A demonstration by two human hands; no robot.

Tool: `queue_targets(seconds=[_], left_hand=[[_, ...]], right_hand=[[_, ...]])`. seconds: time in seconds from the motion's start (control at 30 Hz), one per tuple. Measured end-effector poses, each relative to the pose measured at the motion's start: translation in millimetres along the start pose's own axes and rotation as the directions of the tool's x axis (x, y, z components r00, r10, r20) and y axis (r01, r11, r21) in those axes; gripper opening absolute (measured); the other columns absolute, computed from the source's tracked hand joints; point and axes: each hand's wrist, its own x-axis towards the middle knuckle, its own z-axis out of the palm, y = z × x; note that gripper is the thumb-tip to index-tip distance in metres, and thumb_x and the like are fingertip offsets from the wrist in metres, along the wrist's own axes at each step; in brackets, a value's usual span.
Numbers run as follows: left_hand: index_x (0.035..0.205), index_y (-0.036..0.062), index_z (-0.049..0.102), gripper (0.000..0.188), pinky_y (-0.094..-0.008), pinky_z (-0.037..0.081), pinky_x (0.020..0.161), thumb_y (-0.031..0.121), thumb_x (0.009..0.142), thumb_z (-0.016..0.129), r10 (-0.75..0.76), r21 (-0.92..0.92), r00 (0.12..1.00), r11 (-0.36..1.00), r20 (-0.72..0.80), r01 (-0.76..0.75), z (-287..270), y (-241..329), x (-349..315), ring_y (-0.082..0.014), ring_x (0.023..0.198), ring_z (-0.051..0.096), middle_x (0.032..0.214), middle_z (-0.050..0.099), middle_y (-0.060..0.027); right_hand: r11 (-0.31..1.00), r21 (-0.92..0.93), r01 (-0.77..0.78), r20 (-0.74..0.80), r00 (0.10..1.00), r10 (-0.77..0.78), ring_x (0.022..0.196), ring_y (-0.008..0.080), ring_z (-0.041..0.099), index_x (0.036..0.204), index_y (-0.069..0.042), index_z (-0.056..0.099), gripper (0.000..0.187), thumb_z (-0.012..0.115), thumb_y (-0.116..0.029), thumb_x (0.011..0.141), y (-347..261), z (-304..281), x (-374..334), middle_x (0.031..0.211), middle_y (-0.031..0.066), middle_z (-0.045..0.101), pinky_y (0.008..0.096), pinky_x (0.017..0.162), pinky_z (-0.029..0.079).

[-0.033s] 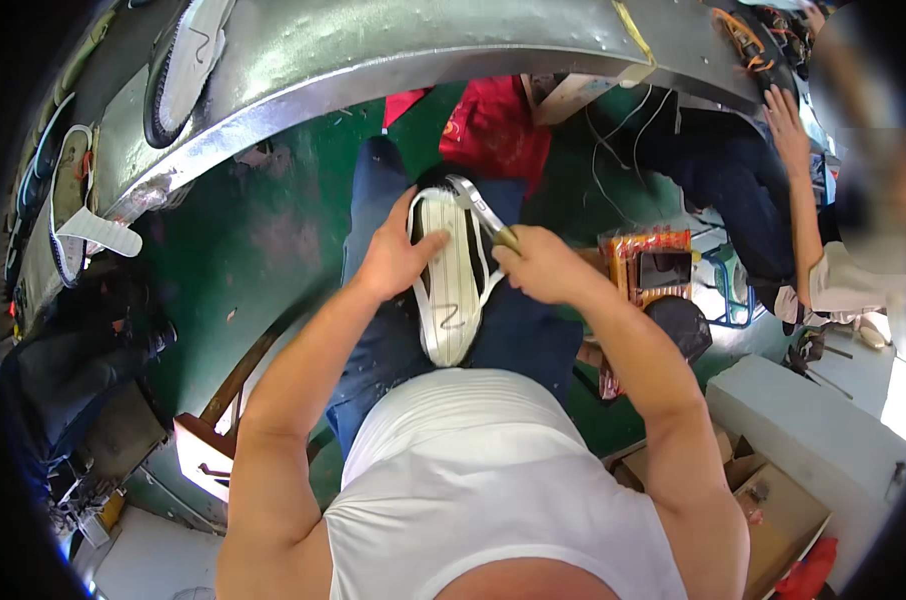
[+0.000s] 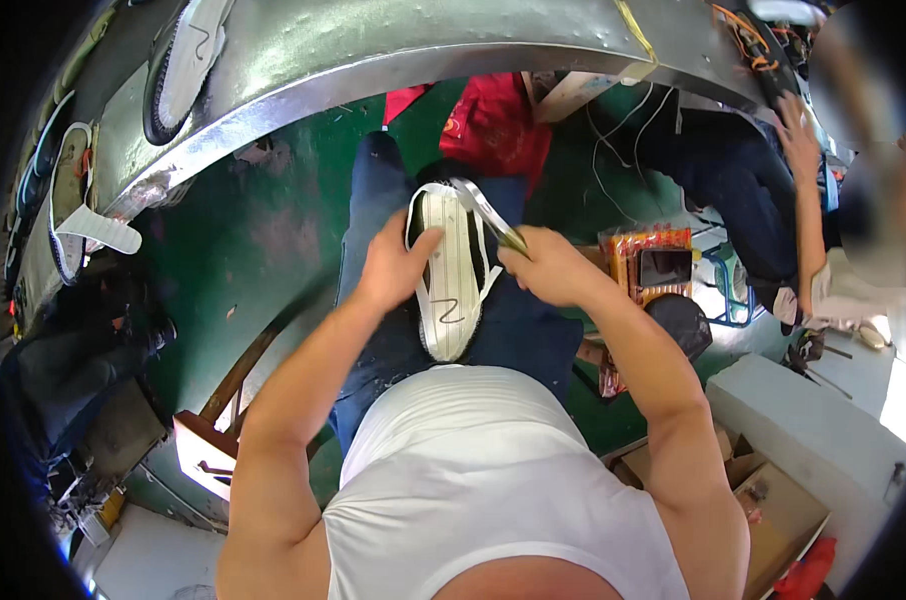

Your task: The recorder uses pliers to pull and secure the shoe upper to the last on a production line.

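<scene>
A shoe upper on a last (image 2: 451, 265), its pale insole facing up with a dark pen mark on it, lies across my thighs. White strips run along both its sides, and the right one stands away from the edge. My left hand (image 2: 393, 262) grips the shoe's left side, thumb on the insole and fingers round the outer edge. Closed round the handle of silver metal pliers (image 2: 485, 212), my right hand (image 2: 545, 262) is at the shoe's right. The tool's head meets the far right edge of the shoe; its jaws are too small to make out.
A metal bench (image 2: 373, 60) curves across the far side, bearing another shoe (image 2: 186, 75) at left. Further shoes (image 2: 73, 210) stand along the left edge. A co-worker's arm (image 2: 801, 180) reaches in at far right. An open cardboard box (image 2: 788, 515) sits at lower right.
The pliers and my right hand have shifted slightly right. My left hand has turned a little on the shoe. The co-worker's hand has moved a bit to the right.
</scene>
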Motion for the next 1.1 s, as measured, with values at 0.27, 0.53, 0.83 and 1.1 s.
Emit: queue_targets(seconds=[0.27,0.53,0.83,1.1], left_hand=[[0.156,0.0096,0.027,0.088,-0.0242,0.042,0.099,-0.015,0.074,0.047,0.000,-0.489,0.960,0.860,0.280,0.143,7,-23,-40,-0.0162,0.121,0.054,0.139,0.054,-0.0120],[0.157,0.0015,0.006,0.096,-0.0278,0.024,0.115,-0.012,0.072,0.049,0.033,-0.496,0.965,0.862,0.259,0.104,26,-65,-76,-0.0234,0.142,0.033,0.155,0.033,-0.0175],[0.156,0.0000,0.013,0.063,-0.0316,0.019,0.119,0.023,0.101,0.033,0.040,-0.781,0.991,0.620,0.127,0.075,42,-57,-84,-0.0233,0.147,0.024,0.161,0.021,-0.0159],[0.141,-0.0008,0.048,0.054,-0.0373,0.040,0.107,0.037,0.107,0.031,-0.094,-0.285,0.929,0.958,-0.357,-0.012,69,-56,-57,-0.0343,0.128,0.052,0.136,0.057,-0.0221]], right_hand=[[0.990,-0.136,0.040,0.076,0.997,-0.030,0.094,0.0450,0.062,0.116,0.000,0.054,0.032,0.056,-0.023,0.095,12,42,-52,0.096,0.0268,0.066,0.0497,0.082,0.048],[0.881,-0.313,0.355,0.109,0.935,-0.338,0.108,0.0407,0.059,0.134,0.007,0.046,0.050,0.059,-0.006,0.088,12,18,-60,0.121,0.0268,0.058,0.0425,0.098,0.045],[0.579,-0.721,0.381,0.532,0.840,0.109,0.092,0.0379,0.064,0.107,0.001,0.060,0.025,0.060,-0.015,0.087,-55,8,-41,0.092,0.0208,0.066,0.0460,0.076,0.053],[0.910,-0.332,0.249,0.163,0.965,-0.204,0.098,0.0417,0.060,0.120,0.004,0.054,0.039,0.063,-0.016,0.087,1,41,-58,0.104,0.0248,0.062,0.0453,0.089,0.048]])
